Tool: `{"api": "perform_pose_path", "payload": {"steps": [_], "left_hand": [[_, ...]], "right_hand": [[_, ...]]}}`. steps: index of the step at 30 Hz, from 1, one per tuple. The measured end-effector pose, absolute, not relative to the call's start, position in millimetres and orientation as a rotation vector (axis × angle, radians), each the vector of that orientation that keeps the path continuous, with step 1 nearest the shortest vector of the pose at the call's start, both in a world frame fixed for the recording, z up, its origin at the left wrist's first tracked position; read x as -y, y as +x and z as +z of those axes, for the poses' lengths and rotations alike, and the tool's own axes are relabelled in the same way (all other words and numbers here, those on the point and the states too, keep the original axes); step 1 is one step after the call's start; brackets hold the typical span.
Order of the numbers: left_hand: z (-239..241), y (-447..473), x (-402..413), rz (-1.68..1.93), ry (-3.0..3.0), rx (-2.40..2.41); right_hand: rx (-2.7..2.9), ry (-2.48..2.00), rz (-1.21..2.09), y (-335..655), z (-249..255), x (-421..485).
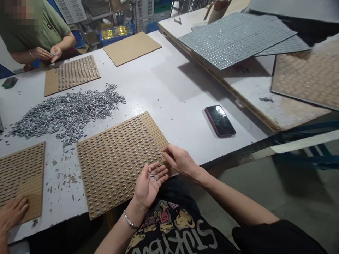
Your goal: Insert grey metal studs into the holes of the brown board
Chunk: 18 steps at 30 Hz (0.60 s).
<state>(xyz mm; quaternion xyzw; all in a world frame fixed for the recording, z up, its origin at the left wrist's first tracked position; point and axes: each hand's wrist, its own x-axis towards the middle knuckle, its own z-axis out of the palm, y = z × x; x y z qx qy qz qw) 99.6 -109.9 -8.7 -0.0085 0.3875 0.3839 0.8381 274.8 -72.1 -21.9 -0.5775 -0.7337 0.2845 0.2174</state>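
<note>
A grooved brown board with rows of small silvery oval pieces lies at the table's front edge. Over its near right corner, my left hand is turned palm up, fingers slightly curled, with a few silvery oval pieces resting on them. My right hand is beside it at the board's right edge, thumb and forefinger pinched together; whatever is between them is too small to make out. Bare grooves run along the board's right side.
A heap of loose silvery pieces lies behind the board. A phone is at right. Another person's hand rests on a left board; a person opposite works at another board. Grey ridged sheets overhang a side table.
</note>
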Motion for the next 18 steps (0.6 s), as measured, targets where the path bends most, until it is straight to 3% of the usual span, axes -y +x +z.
{"api": "perform_pose_path", "payload": {"steps": [6, 9, 12, 18], "left_hand": [[2.6, 106.7, 109.9, 0.788, -0.031, -0.747], [1.5, 110.0, 112.3, 0.751, -0.037, -0.760], [-4.0, 110.4, 115.5, 0.734, 0.004, -0.784], [-18.4, 102.3, 121.2, 0.723, 0.174, -0.980]], "right_hand": [[2.315, -1.148, 0.711, 265.7, -4.6, 110.1], [2.332, -1.152, 0.669, 264.7, -7.0, 118.7], [2.221, -1.184, 0.870, 272.3, -9.7, 117.2], [1.871, -1.517, 0.961, 282.0, -30.1, 89.8]]}}
